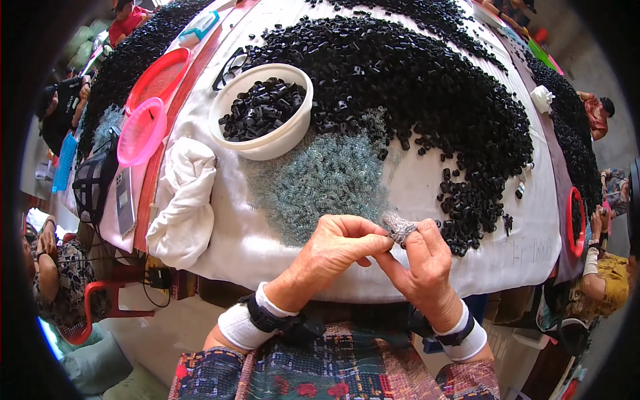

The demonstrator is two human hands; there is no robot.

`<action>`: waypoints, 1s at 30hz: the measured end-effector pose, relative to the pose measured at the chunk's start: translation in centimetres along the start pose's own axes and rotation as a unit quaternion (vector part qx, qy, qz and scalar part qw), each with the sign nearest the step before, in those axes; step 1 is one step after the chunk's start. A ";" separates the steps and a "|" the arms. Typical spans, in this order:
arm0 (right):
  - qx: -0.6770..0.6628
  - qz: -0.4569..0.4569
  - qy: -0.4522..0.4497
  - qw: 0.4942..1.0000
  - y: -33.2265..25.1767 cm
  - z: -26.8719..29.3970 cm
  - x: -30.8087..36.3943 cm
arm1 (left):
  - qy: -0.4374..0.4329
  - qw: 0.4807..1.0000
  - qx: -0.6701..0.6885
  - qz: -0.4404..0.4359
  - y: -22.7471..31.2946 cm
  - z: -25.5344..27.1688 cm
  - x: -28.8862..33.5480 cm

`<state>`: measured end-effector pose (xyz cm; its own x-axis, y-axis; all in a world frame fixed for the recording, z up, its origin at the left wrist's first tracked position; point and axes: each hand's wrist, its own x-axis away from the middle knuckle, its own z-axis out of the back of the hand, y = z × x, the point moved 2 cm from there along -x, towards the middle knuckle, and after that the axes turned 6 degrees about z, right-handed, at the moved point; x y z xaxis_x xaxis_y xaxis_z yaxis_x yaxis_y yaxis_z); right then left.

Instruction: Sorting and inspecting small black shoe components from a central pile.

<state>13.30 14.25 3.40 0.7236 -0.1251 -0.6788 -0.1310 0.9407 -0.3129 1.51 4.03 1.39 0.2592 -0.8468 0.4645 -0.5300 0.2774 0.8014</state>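
My left hand (333, 245) and my right hand (427, 263) meet above the near part of the white-covered table, fingertips together. The left thumb and index finger are closed in a pinch, and the right fingers are closed against them. Whatever lies between them is too small and hidden to name. A grey knitted cover (401, 228) wraps a right fingertip. Just beyond my left hand spreads a heap of small metal coil springs (327, 180). Small black plastic parts (400, 73) form a large pile behind and to the right.
A white tub (300, 130) of black parts stands at the pile's left edge. Beside it lie a bunched white cloth (183, 200) and black-framed glasses (230, 69). Pink (159, 143) and red baskets (143, 83) and a phone (125, 200) sit further left. Other people work at both sides.
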 end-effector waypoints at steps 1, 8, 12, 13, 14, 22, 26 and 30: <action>-0.001 -0.002 0.000 1.000 0.1 0.0 0.1 | 0.000 1.000 -0.009 -0.003 0.0 0.0 0.0; -0.025 -0.011 -0.005 1.000 0.4 0.5 0.1 | -0.013 0.999 -0.040 0.013 0.4 0.0 0.0; -0.029 -0.011 0.004 1.000 0.5 0.7 -0.4 | -0.028 0.999 0.029 0.021 0.0 0.6 -0.2; -0.030 -0.003 -0.003 1.000 0.2 0.8 -0.4 | -0.040 0.999 0.000 0.022 -0.3 0.6 -0.3; -0.026 0.004 -0.004 1.000 0.2 0.7 -0.3 | -0.056 0.998 -0.014 0.019 0.0 0.4 -0.1; -0.027 -0.038 0.011 0.999 -0.2 0.8 0.4 | -0.054 0.998 -0.012 0.000 -0.2 0.0 0.0; -0.017 -0.040 0.000 0.999 -0.6 0.6 0.6 | -0.035 0.999 -0.012 0.007 -0.3 0.1 0.4; -0.025 -0.012 0.005 1.000 -0.7 0.4 0.6 | -0.035 0.999 -0.020 0.002 -0.8 0.6 0.5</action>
<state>14.13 13.63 3.52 0.7203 -0.1509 -0.6771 -0.1473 0.9205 -0.3619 1.57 3.14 0.77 0.1998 -0.8752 0.4406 -0.4969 0.2971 0.8154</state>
